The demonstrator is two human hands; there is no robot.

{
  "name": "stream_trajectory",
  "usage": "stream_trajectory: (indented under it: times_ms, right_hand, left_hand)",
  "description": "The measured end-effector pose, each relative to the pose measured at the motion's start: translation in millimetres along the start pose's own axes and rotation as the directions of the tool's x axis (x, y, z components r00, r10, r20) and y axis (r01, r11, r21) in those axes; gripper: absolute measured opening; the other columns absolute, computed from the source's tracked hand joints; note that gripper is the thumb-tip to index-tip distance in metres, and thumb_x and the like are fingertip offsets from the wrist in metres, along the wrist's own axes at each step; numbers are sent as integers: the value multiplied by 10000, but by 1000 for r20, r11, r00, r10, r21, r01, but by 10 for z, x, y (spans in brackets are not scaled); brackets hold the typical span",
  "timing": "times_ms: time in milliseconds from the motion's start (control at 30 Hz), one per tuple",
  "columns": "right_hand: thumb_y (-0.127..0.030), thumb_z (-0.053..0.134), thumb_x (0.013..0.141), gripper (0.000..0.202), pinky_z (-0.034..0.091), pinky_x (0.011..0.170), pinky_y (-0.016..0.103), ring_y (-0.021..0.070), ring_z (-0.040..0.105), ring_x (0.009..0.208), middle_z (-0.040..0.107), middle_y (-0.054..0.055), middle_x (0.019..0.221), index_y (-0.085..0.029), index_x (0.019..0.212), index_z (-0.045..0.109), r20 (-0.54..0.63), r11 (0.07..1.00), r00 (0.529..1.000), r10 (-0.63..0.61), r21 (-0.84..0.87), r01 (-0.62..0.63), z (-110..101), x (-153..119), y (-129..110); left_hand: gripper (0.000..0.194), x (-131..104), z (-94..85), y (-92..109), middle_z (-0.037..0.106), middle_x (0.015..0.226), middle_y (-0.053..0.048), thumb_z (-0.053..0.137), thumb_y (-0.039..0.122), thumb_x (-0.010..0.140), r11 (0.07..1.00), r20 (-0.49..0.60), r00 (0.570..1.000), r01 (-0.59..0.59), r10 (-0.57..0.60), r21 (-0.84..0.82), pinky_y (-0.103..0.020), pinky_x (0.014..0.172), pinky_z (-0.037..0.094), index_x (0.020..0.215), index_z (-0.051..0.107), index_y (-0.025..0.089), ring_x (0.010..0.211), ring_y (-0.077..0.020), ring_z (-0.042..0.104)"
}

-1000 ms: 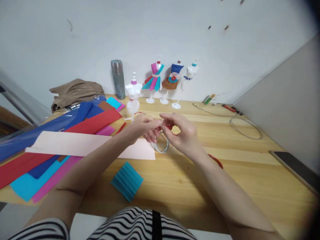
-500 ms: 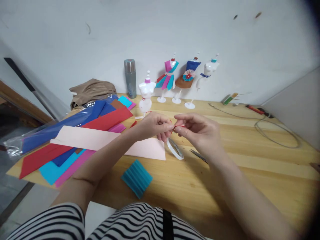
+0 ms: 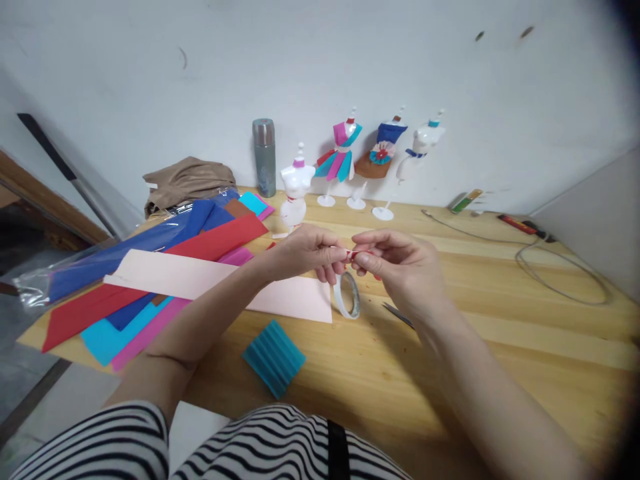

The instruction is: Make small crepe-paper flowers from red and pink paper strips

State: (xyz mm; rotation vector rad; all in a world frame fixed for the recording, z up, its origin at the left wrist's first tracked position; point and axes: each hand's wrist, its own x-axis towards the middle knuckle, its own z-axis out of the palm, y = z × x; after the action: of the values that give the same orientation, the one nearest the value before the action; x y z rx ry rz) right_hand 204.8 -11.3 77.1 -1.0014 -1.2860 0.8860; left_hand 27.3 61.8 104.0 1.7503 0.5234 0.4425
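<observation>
In front of me my left hand (image 3: 317,255) and my right hand (image 3: 400,263) meet above the table, both closed. Thumbs and fingers pinch a small red strip (image 3: 353,255) with a pale patch on it; whether it is paper or fabric I cannot tell. Just below the fingers a roll of white tape (image 3: 347,297) stands on edge; whether it touches the table or hangs is unclear. Under my right wrist show the dark blades of scissors (image 3: 399,315), their handles hidden. A pleated teal piece (image 3: 275,359) lies nearer my body.
Coloured sheets, a pale pink one (image 3: 170,275) on top, cover the left side. Small white mannequins stand behind, the closest bare-bodied (image 3: 296,180), another in a pink and teal dress (image 3: 341,150). A thermos (image 3: 265,160) is by the wall. A cable (image 3: 565,293) curls at right.
The pinched red strip has turned and shows a pale patch. Below the hands the tape roll has swung more upright. The view has shifted slightly.
</observation>
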Motion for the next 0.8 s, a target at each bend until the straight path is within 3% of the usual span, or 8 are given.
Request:
stream_trajectory:
  times_ms: [467,633,800]
  right_hand:
    - [-229,817,715,126,594,549,324,159,648,582,721,6,716,-279,817,763,-40,999,998,-47,-22,46,44,-13,67]
    - [-225,823,710,126,591,563,317,152,645,576,718,3,709,-275,808,762,-35,998,998,-60,-33,59,57,-15,83]
    - [-227,828,688,146,572,543,277,135,641,558,711,-7,676,-253,815,762,-74,997,997,-22,-69,17,68,-27,54]
  left_hand:
    - [179,-27,17,24,606,594,20,582,184,871,988,-45,999,25,-19,152,-167,547,547,699,611,147,572,-94,663]
    - [168,-13,17,-64,606,567,22,573,148,846,979,-62,997,-39,52,202,-145,518,520,683,613,148,549,-86,651]
    - [182,-27,-7,-13,633,602,8,581,209,887,990,7,1000,12,-13,138,-147,526,534,727,611,129,540,-77,653]
